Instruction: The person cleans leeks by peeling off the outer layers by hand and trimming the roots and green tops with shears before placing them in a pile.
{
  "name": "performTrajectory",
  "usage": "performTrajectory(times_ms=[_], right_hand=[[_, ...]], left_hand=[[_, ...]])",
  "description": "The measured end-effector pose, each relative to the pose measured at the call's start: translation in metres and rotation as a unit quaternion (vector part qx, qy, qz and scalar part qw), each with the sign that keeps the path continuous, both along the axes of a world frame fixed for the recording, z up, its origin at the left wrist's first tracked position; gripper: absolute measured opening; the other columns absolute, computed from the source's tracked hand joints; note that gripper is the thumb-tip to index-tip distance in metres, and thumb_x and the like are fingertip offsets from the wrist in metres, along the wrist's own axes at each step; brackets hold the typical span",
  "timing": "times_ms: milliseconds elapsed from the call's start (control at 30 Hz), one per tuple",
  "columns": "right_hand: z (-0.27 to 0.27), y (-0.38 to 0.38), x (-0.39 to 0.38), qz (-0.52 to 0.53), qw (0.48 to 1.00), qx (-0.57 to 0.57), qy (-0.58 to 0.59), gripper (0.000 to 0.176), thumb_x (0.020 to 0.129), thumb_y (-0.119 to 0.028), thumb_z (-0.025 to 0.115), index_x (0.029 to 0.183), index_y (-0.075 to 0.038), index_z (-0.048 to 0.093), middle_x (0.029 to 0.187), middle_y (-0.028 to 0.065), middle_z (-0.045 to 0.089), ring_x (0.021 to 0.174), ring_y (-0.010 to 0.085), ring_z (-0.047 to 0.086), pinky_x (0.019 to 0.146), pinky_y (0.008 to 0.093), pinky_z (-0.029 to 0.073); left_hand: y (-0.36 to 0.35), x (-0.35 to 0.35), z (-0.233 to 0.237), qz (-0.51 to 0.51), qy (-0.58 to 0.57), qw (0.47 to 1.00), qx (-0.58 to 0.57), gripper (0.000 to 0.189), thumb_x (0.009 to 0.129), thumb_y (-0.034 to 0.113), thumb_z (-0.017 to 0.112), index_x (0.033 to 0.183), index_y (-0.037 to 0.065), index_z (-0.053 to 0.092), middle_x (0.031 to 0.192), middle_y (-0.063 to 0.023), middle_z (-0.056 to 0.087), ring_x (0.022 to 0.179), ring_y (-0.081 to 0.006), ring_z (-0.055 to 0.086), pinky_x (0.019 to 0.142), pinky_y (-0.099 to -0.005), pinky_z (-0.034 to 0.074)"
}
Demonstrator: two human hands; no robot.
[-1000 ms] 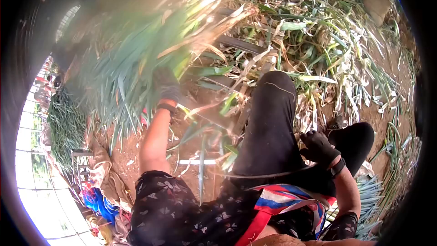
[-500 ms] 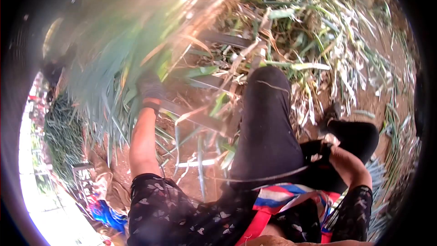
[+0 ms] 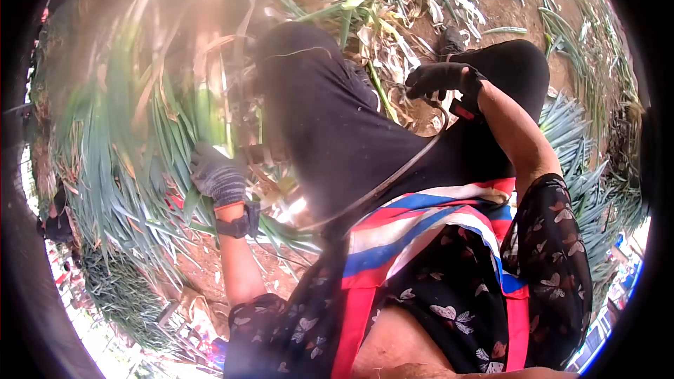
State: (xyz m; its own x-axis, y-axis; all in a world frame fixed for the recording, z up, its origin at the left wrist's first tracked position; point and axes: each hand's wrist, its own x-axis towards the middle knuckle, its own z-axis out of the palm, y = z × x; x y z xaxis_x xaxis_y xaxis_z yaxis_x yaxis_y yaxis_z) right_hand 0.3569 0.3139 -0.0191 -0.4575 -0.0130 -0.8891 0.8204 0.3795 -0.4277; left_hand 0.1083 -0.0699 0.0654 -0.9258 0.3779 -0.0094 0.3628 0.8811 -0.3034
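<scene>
My left hand, in a grey glove with a dark band at the wrist, is closed round part of a big bunch of long green leafy stalks at the left. Blur covers the top of that bunch. Beyond my lap, near the bent knee on the right, my right hand wears a black glove. Its fingers are curled, and what they hold is too dark to make out. A thin cord curves from near this hand across my dark trousers.
Cut leaves and pale dry scraps litter the brown soil ahead. More green stalks lie at my right side. Another green heap is at the lower left. A dark shoe shows beyond my knee.
The view has shifted, so my legs and both arms appear elsewhere. The stalks by my left hand are less blurred. The black glove on my right hand now shows more clearly.
</scene>
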Motion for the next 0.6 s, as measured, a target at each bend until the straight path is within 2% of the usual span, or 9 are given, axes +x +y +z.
performTrajectory(times_ms=[100, 200, 233, 300, 333, 400, 500, 533, 600], right_hand=[[-0.054, 0.004, 0.036, -0.098, 0.980, -0.109, 0.132, 0.056, 0.090, -0.041, 0.062, 0.134, -0.007, 0.053, 0.101, 0.0064, 0.069, 0.079, 0.0158, 0.062, 0.065, 0.0333, 0.053], [-0.084, 0.003, 0.026, 0.155, 0.980, 0.085, 0.093, 0.048, 0.070, -0.044, 0.081, 0.087, -0.002, 0.067, 0.074, 0.0092, 0.068, 0.063, 0.0162, 0.060, 0.058, 0.0350, 0.048], [-0.090, 0.004, 0.025, 0.194, 0.970, 0.126, 0.075, 0.049, 0.063, -0.046, 0.087, 0.072, 0.000, 0.072, 0.065, 0.0101, 0.068, 0.058, 0.0163, 0.060, 0.056, 0.0356, 0.046], [-0.106, 0.013, 0.042, 0.136, 0.985, 0.096, 0.042, 0.034, 0.070, -0.033, 0.083, 0.077, -0.001, 0.074, 0.064, 0.0057, 0.068, 0.055, 0.0144, 0.059, 0.054, 0.0319, 0.046], [-0.109, 0.014, 0.050, 0.105, 0.988, 0.103, 0.045, 0.026, 0.074, -0.025, 0.081, 0.081, -0.001, 0.075, 0.067, 0.0044, 0.069, 0.056, 0.0135, 0.061, 0.054, 0.0301, 0.047], [-0.094, 0.019, 0.059, 0.207, 0.949, -0.039, 0.235, 0.023, 0.084, -0.022, 0.070, 0.090, 0.000, 0.074, 0.067, 0.0079, 0.068, 0.056, 0.0129, 0.062, 0.050, 0.0291, 0.047], [-0.102, 0.012, 0.051, 0.151, 0.936, 0.089, 0.304, 0.025, 0.089, -0.022, 0.065, 0.089, 0.002, 0.072, 0.064, 0.0088, 0.064, 0.051, 0.0145, 0.058, 0.046, 0.0280, 0.044], [-0.089, 0.011, 0.044, 0.022, 0.953, 0.045, 0.298, 0.024, 0.089, -0.021, 0.065, 0.088, 0.002, 0.071, 0.061, 0.0075, 0.061, 0.048, 0.0143, 0.055, 0.045, 0.0277, 0.042], [-0.057, 0.007, 0.028, -0.249, 0.915, -0.056, 0.313, 0.024, 0.089, -0.020, 0.064, 0.086, 0.002, 0.069, 0.056, 0.0050, 0.054, 0.044, 0.0137, 0.050, 0.042, 0.0270, 0.040]], left_hand=[[-0.003, 0.005, -0.004, -0.002, -0.004, 1.000, -0.003, 0.098, 0.062, 0.054, 0.082, 0.131, -0.005, 0.043, 0.123, -0.0245, 0.054, 0.113, -0.0385, 0.055, 0.098, -0.0461, 0.044], [-0.013, 0.009, -0.016, -0.039, 0.054, 0.998, 0.011, 0.098, 0.063, 0.054, 0.081, 0.132, -0.004, 0.043, 0.125, -0.0246, 0.053, 0.115, -0.0405, 0.053, 0.099, -0.0489, 0.042], [-0.003, 0.014, -0.001, 0.010, -0.001, 0.999, 0.031, 0.096, 0.064, 0.050, 0.081, 0.134, -0.002, 0.042, 0.130, -0.0240, 0.048, 0.121, -0.0410, 0.048, 0.100, -0.0500, 0.040], [-0.009, 0.020, -0.008, -0.017, 0.047, 0.996, 0.071, 0.091, 0.065, 0.044, 0.082, 0.135, 0.002, 0.042, 0.135, -0.0235, 0.043, 0.125, -0.0416, 0.042, 0.101, -0.0526, 0.038], [-0.019, 0.019, -0.022, -0.107, 0.124, 0.982, 0.096, 0.086, 0.066, 0.037, 0.082, 0.137, 0.006, 0.042, 0.138, -0.0227, 0.040, 0.127, -0.0428, 0.040, 0.102, -0.0561, 0.036], [-0.017, 0.016, -0.030, -0.157, 0.116, 0.980, 0.049, 0.062, 0.069, 0.031, 0.074, 0.123, 0.008, 0.054, 0.130, -0.0202, 0.045, 0.122, -0.0405, 0.043, 0.095, -0.0556, 0.039], [-0.005, 0.016, -0.029, -0.156, 0.052, 0.986, 0.005, 0.044, 0.072, 0.027, 0.066, 0.111, 0.009, 0.059, 0.124, -0.0183, 0.048, 0.117, -0.0379, 0.046, 0.089, -0.0526, 0.040], [-0.003, 0.012, -0.026, -0.153, 0.044, 0.987, -0.006, 0.041, 0.073, 0.027, 0.065, 0.110, 0.009, 0.059, 0.123, -0.0180, 0.049, 0.116, -0.0375, 0.046, 0.089, -0.0523, 0.040], [0.002, 0.005, -0.020, -0.154, 0.043, 0.987, -0.028, 0.038, 0.075, 0.025, 0.063, 0.109, 0.009, 0.059, 0.123, -0.0174, 0.049, 0.116, -0.0369, 0.046, 0.089, -0.0521, 0.040]])
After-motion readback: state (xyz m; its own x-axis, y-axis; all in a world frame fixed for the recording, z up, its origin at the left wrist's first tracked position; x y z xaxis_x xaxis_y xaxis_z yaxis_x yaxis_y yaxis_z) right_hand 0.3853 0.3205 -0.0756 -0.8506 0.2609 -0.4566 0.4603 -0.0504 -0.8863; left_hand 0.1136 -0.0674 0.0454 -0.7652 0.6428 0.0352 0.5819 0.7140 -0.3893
